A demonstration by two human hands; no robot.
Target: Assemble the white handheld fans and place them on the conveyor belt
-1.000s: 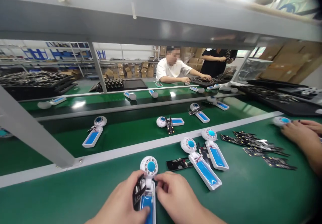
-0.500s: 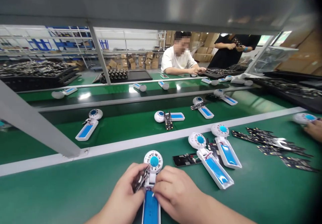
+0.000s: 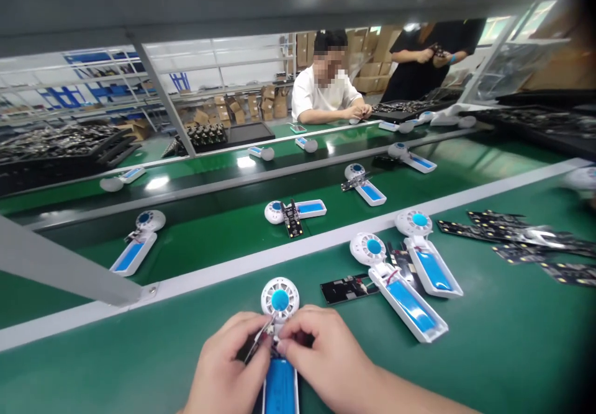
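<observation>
A white hand-fan shell (image 3: 280, 299) with a blue hub and a blue battery (image 3: 280, 389) lies on the green table just in front of me. My left hand (image 3: 228, 364) pinches a small dark circuit board (image 3: 257, 343) at the shell's neck. My right hand (image 3: 321, 355) has its fingers closed on the same neck from the right, touching the shell; what its fingertips pinch is too small to make out. Both hands meet just below the round fan head.
Two more fan shells (image 3: 400, 287) and a loose black board (image 3: 347, 288) lie to the right, with a scatter of black boards (image 3: 521, 237) further right. Beyond a white rail (image 3: 288, 252), a belt carries several shells. Two people are at the far side.
The view has shifted slightly left and down. My hands have closed in tighter on the shell's neck, the board now tucked lower against it. The co-worker's hand at the right edge has gone.
</observation>
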